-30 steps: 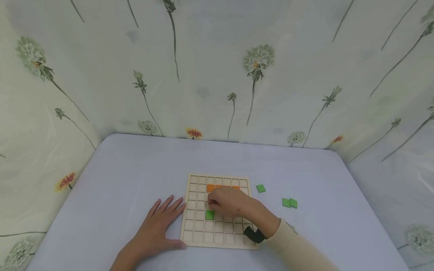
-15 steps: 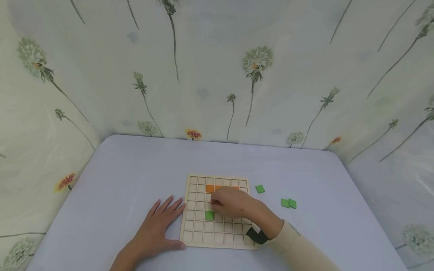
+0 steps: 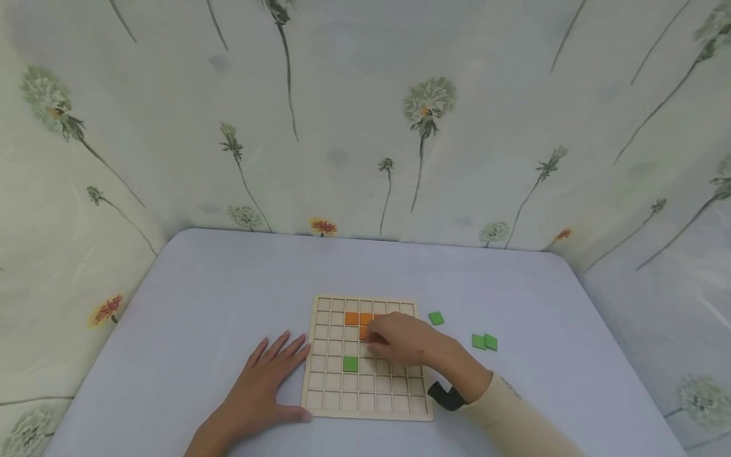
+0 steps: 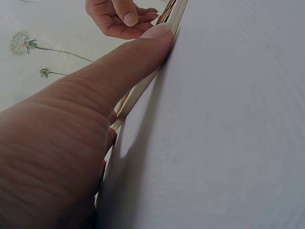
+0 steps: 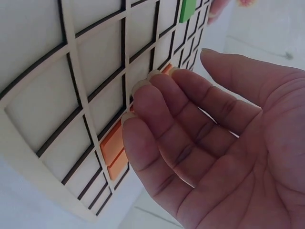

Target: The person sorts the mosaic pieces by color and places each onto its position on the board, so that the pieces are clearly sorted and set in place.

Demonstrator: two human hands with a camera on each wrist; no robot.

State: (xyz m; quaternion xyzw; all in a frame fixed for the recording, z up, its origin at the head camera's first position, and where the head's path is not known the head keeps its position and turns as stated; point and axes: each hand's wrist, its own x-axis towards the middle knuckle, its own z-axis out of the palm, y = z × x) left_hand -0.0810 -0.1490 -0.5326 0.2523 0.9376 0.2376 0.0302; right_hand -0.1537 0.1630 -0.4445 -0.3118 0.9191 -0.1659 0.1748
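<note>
A square wooden grid board point(image 3: 394, 404) lies on the table. Orange tiles point(image 3: 351, 318) fill cells in an upper row, and another orange tile point(image 3: 363, 333) sits just below them, partly covered. Lower down, a green tile point(image 3: 350, 364) occupies one cell. My right hand point(image 3: 402, 339) is over the board; in the right wrist view its bent fingertips point(image 5: 143, 93) are right at the orange tiles, the thumb stands apart, and nothing shows in the palm. My left hand point(image 3: 259, 387) is spread flat, fingertips and thumb point(image 4: 143, 52) at the board's left edge.
Right of the board, one loose green tile point(image 3: 436, 318) lies by itself. Farther right are two more green tiles point(image 3: 478, 341), overlapping slightly. A flower-printed cloth point(image 3: 342, 127) hangs behind and around the pale table point(image 3: 228, 273).
My right hand has shifted right over the board, baring an orange tile in the row below the upper orange ones. My left hand stays at the board's edge.
</note>
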